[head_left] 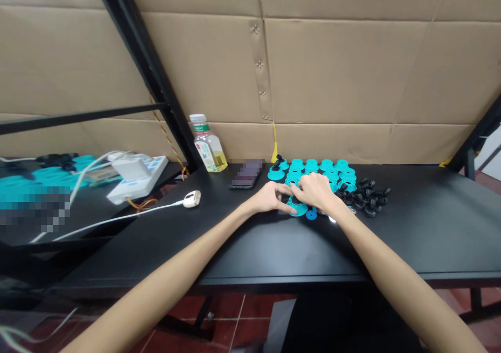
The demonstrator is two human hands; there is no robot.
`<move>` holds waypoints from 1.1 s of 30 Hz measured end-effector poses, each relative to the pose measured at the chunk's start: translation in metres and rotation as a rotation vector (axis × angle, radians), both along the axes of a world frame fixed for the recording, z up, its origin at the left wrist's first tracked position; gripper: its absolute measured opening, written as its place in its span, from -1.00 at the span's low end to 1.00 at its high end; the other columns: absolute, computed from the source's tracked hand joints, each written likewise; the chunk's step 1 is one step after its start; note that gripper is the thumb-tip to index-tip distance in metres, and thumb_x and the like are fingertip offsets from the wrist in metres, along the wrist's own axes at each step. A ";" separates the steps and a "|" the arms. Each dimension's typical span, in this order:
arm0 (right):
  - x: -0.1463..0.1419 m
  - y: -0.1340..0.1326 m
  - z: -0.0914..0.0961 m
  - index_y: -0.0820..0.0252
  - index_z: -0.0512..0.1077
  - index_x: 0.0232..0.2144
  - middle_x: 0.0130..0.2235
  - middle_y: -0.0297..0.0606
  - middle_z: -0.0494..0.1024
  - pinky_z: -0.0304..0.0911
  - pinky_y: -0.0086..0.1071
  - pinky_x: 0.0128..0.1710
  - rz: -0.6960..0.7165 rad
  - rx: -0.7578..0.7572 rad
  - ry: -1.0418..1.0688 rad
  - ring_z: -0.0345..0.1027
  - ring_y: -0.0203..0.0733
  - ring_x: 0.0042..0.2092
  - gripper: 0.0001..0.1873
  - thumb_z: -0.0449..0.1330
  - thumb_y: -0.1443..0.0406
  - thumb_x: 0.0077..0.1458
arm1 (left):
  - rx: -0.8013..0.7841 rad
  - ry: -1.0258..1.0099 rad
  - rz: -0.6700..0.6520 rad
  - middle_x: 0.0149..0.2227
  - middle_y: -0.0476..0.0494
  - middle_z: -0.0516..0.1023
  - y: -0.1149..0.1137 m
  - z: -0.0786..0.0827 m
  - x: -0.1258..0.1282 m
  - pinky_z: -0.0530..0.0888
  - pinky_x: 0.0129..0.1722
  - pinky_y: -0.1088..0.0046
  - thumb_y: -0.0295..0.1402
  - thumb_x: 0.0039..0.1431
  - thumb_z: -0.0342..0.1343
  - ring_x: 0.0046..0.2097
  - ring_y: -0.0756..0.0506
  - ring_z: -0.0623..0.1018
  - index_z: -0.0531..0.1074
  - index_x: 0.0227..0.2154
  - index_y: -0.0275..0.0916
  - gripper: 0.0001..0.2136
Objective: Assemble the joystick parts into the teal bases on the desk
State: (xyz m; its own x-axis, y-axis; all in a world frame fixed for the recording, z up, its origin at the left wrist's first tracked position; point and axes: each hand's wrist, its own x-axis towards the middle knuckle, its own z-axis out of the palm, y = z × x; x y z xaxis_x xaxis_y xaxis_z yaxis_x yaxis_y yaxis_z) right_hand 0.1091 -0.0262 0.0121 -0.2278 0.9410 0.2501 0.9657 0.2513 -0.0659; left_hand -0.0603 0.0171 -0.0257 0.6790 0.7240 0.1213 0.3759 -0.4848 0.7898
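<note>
A teal round base (300,211) with a black part (295,200) in its middle stands on the black table. My left hand (269,197) grips this teal base from the left, thumb low at its rim and fingers curled above. Just over the base, my right hand (316,188) is closed with its fingers pressed together at the top of the black part. What its fingertips hold is hidden. Close by lies a small blue disc (311,215). Rows of teal rings (312,165) sit behind my hands. To their left is another teal base (276,174) bearing a black stem (278,162).
A pile of black plastic parts (370,196) lies right of my hands. Further left are a phone (247,174), a drink bottle (209,146) and a white device (191,199) on a cable. A power strip (136,180) rests on the neighbouring table. Cardboard (332,71) lines the back.
</note>
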 end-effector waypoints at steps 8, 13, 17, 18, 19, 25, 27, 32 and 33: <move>0.014 -0.010 0.009 0.22 0.51 -0.49 -0.44 -0.10 0.57 -0.04 -0.38 -0.46 0.062 0.004 0.048 0.41 -0.11 -0.34 -0.45 -0.05 -0.04 0.18 | 0.014 0.035 0.018 -0.48 0.02 0.45 0.000 0.000 -0.001 0.07 -0.60 0.54 -0.14 -0.27 0.39 -0.58 0.11 0.12 0.59 -0.23 -0.32 -0.51; 0.019 -0.010 0.010 0.18 0.49 -0.49 -0.48 -0.23 0.54 -0.11 -0.42 -0.50 0.123 -0.033 0.043 0.34 -0.21 -0.41 -0.76 0.12 0.16 0.01 | -0.001 0.023 0.005 -0.20 -0.11 0.52 0.001 0.000 -0.001 0.15 -0.56 0.55 -0.15 -0.28 0.40 -0.52 0.11 0.20 0.58 -0.26 -0.33 -0.52; 0.010 -0.012 0.006 0.23 0.51 -0.53 -0.52 -0.18 0.52 -0.11 -0.41 -0.51 0.108 -0.012 -0.001 0.32 -0.21 -0.45 -0.65 0.05 0.14 0.07 | 0.018 0.024 0.023 -0.30 -0.07 0.50 0.000 -0.001 -0.001 0.15 -0.57 0.55 -0.14 -0.28 0.40 -0.53 0.11 0.20 0.56 -0.28 -0.35 -0.52; 0.006 -0.013 0.004 0.25 0.53 -0.52 -0.51 -0.15 0.53 -0.10 -0.41 -0.50 0.103 0.001 -0.016 0.33 -0.20 -0.44 -0.61 0.02 0.13 0.10 | 0.020 0.022 0.029 -0.35 -0.05 0.49 0.000 -0.002 -0.001 0.15 -0.56 0.56 -0.14 -0.29 0.40 -0.53 0.10 0.20 0.56 -0.28 -0.36 -0.51; 0.002 -0.014 0.003 0.27 0.54 -0.49 -0.50 -0.11 0.53 -0.07 -0.41 -0.49 0.098 0.016 -0.030 0.34 -0.18 -0.42 -0.57 0.00 0.12 0.13 | 0.016 0.018 0.028 -0.40 -0.03 0.47 0.000 -0.002 -0.001 0.16 -0.56 0.56 -0.14 -0.29 0.40 -0.52 0.09 0.20 0.55 -0.28 -0.36 -0.51; 0.000 -0.019 0.008 0.27 0.56 -0.45 -0.47 -0.10 0.55 -0.04 -0.41 -0.45 0.115 0.102 0.036 0.37 -0.15 -0.38 -0.46 -0.04 0.02 0.17 | 0.014 0.031 0.027 -0.52 0.06 0.38 -0.002 0.001 -0.002 0.16 -0.56 0.56 -0.15 -0.29 0.40 -0.53 0.08 0.21 0.55 -0.28 -0.35 -0.52; 0.008 -0.020 0.012 0.19 0.57 -0.38 -0.45 -0.20 0.56 -0.04 -0.42 -0.45 0.175 0.080 0.110 0.37 -0.19 -0.38 -0.59 0.02 0.07 0.14 | 0.026 0.038 0.017 -0.48 0.04 0.39 -0.002 0.001 -0.002 0.14 -0.57 0.56 -0.13 -0.28 0.39 -0.54 0.09 0.19 0.55 -0.31 -0.33 -0.54; 0.019 -0.018 0.017 0.08 0.56 -0.26 -0.42 -0.35 0.57 -0.01 -0.45 -0.46 0.303 -0.136 0.237 0.32 -0.30 -0.43 -0.74 0.14 0.27 -0.02 | 0.036 0.014 -0.023 -0.40 0.01 0.42 -0.001 0.000 -0.002 0.16 -0.57 0.56 -0.12 -0.25 0.38 -0.52 0.10 0.19 0.55 -0.31 -0.33 -0.55; 0.018 -0.017 0.016 0.11 0.56 -0.29 -0.44 -0.34 0.56 -0.01 -0.44 -0.46 0.302 -0.146 0.238 0.30 -0.31 -0.45 -0.76 0.15 0.27 -0.01 | 0.030 0.014 -0.017 -0.40 0.01 0.42 -0.001 0.000 -0.002 0.15 -0.57 0.56 -0.12 -0.26 0.38 -0.52 0.10 0.19 0.55 -0.31 -0.33 -0.55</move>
State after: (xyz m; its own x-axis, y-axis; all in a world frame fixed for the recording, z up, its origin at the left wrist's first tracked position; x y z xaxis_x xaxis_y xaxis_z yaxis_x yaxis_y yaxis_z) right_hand 0.1275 -0.0435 0.0285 -0.4509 0.8703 0.1982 0.8035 0.4925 -0.3344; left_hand -0.0624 0.0165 -0.0257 0.6931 0.7084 0.1333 0.3783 -0.5149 0.7693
